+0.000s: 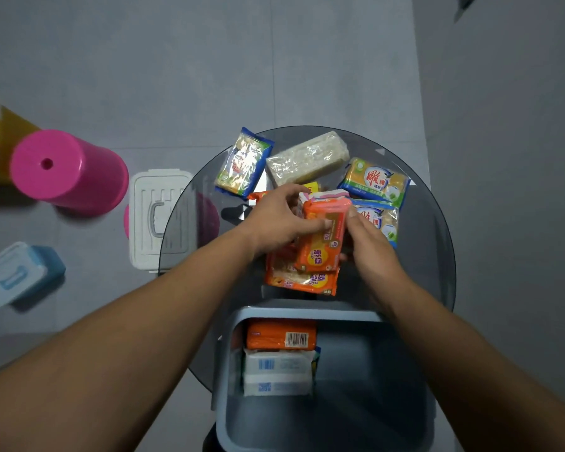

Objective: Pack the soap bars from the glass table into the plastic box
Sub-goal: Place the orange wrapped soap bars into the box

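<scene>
While hands (pixel 320 230) grip, orange soap bar (pixel 322 243), "奇强"

Both bare forearms reach forward and converge at centre. Left hand (pixel 282 220) palm-down, fingers curled, thumb stretched right along the front of an orange soap bar (pixel 323 238). Right hand (pixel 371 244) clamps the bar's right edge, fingers wrapped underneath, thumb on top.

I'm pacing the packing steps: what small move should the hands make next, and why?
Probably carry the orange soap bar, gripped between the left hand and right hand, down into the plastic box, beside the bars along its left wall; the right side looks free.
</scene>
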The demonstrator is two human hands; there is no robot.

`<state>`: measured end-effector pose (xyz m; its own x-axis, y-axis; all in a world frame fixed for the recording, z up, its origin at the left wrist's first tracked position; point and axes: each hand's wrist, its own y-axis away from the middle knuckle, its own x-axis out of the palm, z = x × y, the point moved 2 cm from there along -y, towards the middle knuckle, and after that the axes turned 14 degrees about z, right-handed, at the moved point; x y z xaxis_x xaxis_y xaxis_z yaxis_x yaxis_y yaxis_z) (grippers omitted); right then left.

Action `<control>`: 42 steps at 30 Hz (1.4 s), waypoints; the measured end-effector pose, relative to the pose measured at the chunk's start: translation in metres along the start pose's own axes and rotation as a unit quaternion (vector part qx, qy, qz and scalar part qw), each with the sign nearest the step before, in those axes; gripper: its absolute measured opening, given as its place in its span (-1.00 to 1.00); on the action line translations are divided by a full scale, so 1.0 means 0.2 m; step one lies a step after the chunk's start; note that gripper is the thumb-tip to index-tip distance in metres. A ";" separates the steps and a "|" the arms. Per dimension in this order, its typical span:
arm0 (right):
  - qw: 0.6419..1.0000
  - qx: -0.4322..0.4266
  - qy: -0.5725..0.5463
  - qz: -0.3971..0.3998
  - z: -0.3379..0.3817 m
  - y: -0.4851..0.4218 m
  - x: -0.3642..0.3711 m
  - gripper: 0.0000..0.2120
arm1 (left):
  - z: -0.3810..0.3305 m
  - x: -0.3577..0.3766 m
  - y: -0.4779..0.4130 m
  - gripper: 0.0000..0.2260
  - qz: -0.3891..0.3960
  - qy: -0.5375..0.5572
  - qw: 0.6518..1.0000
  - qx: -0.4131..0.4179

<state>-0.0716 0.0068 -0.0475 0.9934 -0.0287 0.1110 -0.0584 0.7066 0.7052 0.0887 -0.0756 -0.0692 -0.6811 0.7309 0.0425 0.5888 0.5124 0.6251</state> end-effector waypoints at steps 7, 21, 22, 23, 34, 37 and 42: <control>0.999 -0.034 0.001 0.033 0.07 0.07 0.00 -0.51 | 0.00 0.00 0.09 -0.55 -0.033 0.209 0.977 0.036; 0.981 -0.032 -0.178 0.076 0.10 0.29 0.13 -0.36 | -0.02 0.16 0.48 -0.46 -0.043 0.396 0.917 0.007; 0.980 -0.032 -0.183 0.077 0.10 0.32 0.13 -0.38 | -0.03 0.17 0.51 -0.47 -0.036 0.366 0.930 0.002; 0.979 -0.035 -0.187 0.079 0.09 0.34 0.12 -0.39 | -0.03 0.17 0.53 -0.46 -0.029 0.325 0.945 -0.005; 0.977 -0.067 -0.189 0.079 0.03 0.55 0.02 -0.47 | -0.09 0.30 0.69 -0.52 -0.008 0.196 0.980 0.009; 0.977 -0.064 -0.179 0.096 -0.02 0.60 0.01 -0.51 | -0.05 0.39 0.75 -0.62 0.001 0.253 0.968 0.007; 0.984 -0.030 -0.148 0.093 -0.19 0.77 -0.01 -0.53 | 0.07 0.57 0.89 -0.66 -0.008 0.302 0.953 -0.024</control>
<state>-0.0795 0.1438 0.0340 0.8937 -0.0930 0.4389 -0.2212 0.7598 0.6114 0.1218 0.1046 0.0354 -0.8251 0.3228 0.4638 0.5649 0.4894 0.6644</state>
